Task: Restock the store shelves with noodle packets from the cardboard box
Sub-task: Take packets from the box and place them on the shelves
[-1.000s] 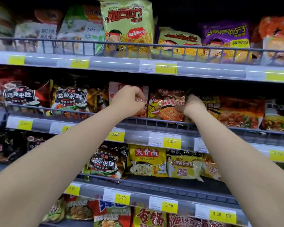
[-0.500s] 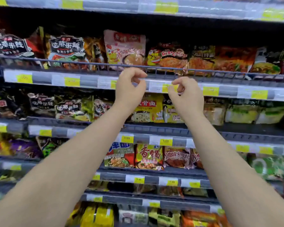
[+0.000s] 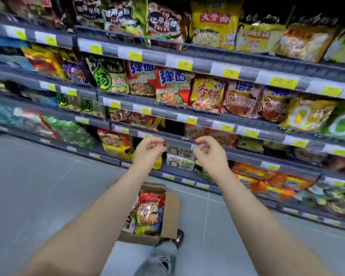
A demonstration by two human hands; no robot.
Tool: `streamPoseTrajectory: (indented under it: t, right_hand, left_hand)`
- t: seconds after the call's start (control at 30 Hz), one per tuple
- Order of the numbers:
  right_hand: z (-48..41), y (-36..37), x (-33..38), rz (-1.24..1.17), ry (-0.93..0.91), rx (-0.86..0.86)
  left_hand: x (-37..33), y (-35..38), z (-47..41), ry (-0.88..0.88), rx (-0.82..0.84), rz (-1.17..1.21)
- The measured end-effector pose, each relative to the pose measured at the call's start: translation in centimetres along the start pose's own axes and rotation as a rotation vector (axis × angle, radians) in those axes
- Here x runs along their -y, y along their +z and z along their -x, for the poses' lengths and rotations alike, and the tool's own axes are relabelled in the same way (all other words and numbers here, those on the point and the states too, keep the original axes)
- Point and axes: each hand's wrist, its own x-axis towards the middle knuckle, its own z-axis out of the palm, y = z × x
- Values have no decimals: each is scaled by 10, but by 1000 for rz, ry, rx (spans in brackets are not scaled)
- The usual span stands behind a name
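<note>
An open cardboard box [image 3: 170, 214] stands on the grey floor below my arms, filled with several noodle packets [image 3: 148, 211] in red, brown and yellow wrappers. My left hand [image 3: 148, 151] and my right hand [image 3: 209, 151] hover side by side in front of the lower shelves, above the box. Both have loosely curled fingers and hold nothing. Rows of noodle packets [image 3: 206, 95] fill the grey shelves [image 3: 205, 118] behind them.
Yellow price tags [image 3: 284, 82] line each shelf edge. My foot in a dark shoe [image 3: 164, 261] stands just in front of the box. Grey tiled floor [image 3: 38, 186] stretches to the left of the box.
My view has swung down from the upper shelves to the lower ones and the floor. Both hands have come away from the shelf rail and lowered, and the box has come into sight.
</note>
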Motion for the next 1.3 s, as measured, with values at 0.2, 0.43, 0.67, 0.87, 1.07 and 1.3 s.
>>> streamPoseTrajectory:
  t: [0.2,0.43,0.67,0.87,1.07,1.3]
  right_hand:
    - [80,56,-43,-95,196,118]
    - [97,140,-68,-98,376,201]
    - [74,259,-113,-37,519,231]
    - [60,367,-179,-6,602,66]
    - [71,442,-267,70,647,35]
    - [78,500,-365,130,753,102]
  left_hand:
    - [91,-49,79,-233,-61,41]
    - [164,-118,67,-485,-109,-1]
    - [232,-179,-19,-604,-30,-75]
    - [332,-212,-96,-714,26,-130]
    - [457,-214,-144,-909,2,-165]
    - [578,-179,-198,-839,-33,-333]
